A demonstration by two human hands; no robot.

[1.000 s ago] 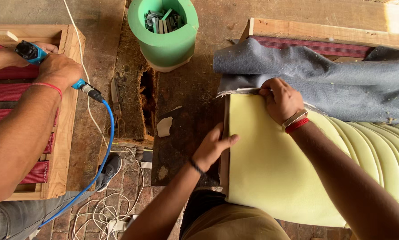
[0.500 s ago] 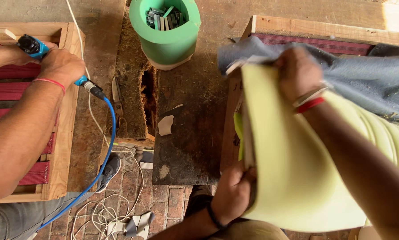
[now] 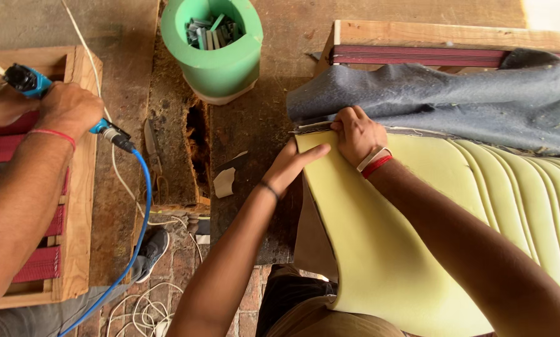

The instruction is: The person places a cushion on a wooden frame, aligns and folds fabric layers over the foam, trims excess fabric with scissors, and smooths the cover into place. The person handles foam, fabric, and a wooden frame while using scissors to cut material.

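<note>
The yellow-green foam sheet (image 3: 417,231) lies over a wooden frame (image 3: 430,34) at the right of the view, its near end curling down toward the person's lap. Its far left corner sits just under a fold of grey fabric (image 3: 455,97) that drapes across the frame.

The right hand (image 3: 357,134) rests on that corner, its fingers curled closed around the foam's edge where it meets the fabric; a red and white band circles the wrist. The left hand (image 3: 292,167) presses against the foam's left edge just below, fingers held straight and together, open rather than gripping, with a thin dark band at the wrist.

Beyond the hands, a green tub (image 3: 214,59) holding grey strips of staples stands on the worn wooden desk (image 3: 267,118).

At the far left, another person's hand (image 3: 68,109) clasps a blue air stapler (image 3: 30,82) over a second frame strung with red webbing (image 3: 43,262); a blue hose (image 3: 136,218) trails from the tool down to the brick floor (image 3: 186,274).
</note>
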